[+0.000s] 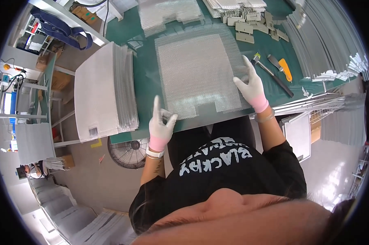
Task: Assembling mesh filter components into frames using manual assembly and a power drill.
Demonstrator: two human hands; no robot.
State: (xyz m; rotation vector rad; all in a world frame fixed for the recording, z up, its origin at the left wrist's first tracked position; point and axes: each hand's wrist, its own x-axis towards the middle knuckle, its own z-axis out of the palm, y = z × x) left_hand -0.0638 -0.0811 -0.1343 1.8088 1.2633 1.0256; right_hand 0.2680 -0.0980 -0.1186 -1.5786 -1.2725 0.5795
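A whitish translucent mesh sheet [196, 73], finely perforated or honeycombed, lies flat on the green tabletop [145, 81]. A rectangular notch is cut in its near edge. My left hand [162, 125], in a white glove with a pink cuff, is at the near left corner of the sheet, index finger stretched out and thumb apart. At the sheet's right edge is my right hand [251, 86], gloved alike, with thumb and index finger spread. Neither hand shows anything gripped. Beside the right hand lie a hammer [274, 76] with a black handle and an orange-handled scraper [285, 70].
A thick stack of white sheets [100, 90] stands at the table's left. Further mesh sheets [168, 14] and a pile of small beige plates [245, 30] sit at the back. Tall grey-white sheets [323, 36] fill the right side. A floor fan [128, 153] is under the table's left front.
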